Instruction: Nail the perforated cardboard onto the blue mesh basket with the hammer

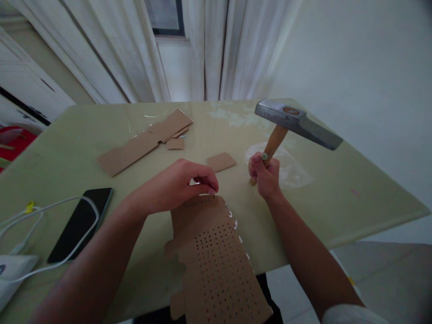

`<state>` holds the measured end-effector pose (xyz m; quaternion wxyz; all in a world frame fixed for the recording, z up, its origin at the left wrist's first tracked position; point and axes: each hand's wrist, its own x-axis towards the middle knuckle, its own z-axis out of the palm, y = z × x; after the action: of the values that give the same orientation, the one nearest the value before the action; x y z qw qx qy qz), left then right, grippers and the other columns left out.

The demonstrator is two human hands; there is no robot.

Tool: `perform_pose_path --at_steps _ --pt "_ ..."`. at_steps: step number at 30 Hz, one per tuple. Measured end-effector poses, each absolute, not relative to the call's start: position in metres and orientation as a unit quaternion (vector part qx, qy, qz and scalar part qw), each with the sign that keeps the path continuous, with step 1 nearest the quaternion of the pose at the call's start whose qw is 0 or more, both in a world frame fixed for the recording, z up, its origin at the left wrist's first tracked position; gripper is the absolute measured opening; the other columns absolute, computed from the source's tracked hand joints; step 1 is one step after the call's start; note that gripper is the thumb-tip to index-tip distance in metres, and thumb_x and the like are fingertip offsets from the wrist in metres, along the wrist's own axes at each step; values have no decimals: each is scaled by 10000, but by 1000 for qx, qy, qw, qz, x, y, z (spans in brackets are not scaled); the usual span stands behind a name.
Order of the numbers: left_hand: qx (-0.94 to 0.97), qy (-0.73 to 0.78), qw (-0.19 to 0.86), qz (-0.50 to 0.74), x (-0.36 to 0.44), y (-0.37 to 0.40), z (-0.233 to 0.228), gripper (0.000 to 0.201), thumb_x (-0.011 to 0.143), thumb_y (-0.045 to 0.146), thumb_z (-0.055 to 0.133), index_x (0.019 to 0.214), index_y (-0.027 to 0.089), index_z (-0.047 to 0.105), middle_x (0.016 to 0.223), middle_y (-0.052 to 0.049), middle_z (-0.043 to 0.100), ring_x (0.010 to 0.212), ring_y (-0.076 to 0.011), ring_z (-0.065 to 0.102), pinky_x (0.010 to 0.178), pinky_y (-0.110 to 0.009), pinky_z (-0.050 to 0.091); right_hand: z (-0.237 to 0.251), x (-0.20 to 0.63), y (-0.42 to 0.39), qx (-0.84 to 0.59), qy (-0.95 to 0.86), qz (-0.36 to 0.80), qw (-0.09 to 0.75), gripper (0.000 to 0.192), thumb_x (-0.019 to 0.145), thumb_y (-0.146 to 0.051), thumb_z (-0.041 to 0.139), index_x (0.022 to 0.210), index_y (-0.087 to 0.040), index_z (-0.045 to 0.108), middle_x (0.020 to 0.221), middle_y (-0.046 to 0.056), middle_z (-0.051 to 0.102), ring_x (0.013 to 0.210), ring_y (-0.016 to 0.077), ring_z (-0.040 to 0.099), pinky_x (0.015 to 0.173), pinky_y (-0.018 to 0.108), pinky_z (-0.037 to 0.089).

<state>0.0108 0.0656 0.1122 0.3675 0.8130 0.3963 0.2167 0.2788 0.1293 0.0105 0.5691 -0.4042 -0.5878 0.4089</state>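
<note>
My right hand is wrapped round the wooden handle of a hammer, its steel head raised above the table. In front of me lies a brown cardboard piece with rows of small punched holes, reaching over the near table edge. Thumb and fingertips of my left hand are pinched together at the far end of this cardboard, beside a short line of marks or holes. Whatever sits between those fingertips is too small to make out. White torn bits show along the cardboard's right edge.
Cardboard strips lie at the back left, and a small cardboard scrap is nearer the middle. A clear plastic bag rests behind my right hand. At left are a phone, a white cable and a white power strip.
</note>
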Motion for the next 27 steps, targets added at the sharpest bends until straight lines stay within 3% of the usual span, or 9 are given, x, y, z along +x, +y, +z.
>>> perform_pose_path --at_steps 16,27 --pt "829 387 332 230 11 65 110 148 984 186 712 947 243 844 904 16 872 807 -153 802 767 -239 556 11 277 131 -405 -582 402 579 743 888 -844 716 583 -274 350 511 -76 310 450 97 258 429 297 217" --pt "823 394 336 232 13 64 111 141 968 177 723 909 235 837 873 12 868 777 -154 794 742 -245 544 12 278 129 -397 -584 408 579 722 889 -818 742 582 -262 398 514 -72 335 453 95 271 434 297 210"
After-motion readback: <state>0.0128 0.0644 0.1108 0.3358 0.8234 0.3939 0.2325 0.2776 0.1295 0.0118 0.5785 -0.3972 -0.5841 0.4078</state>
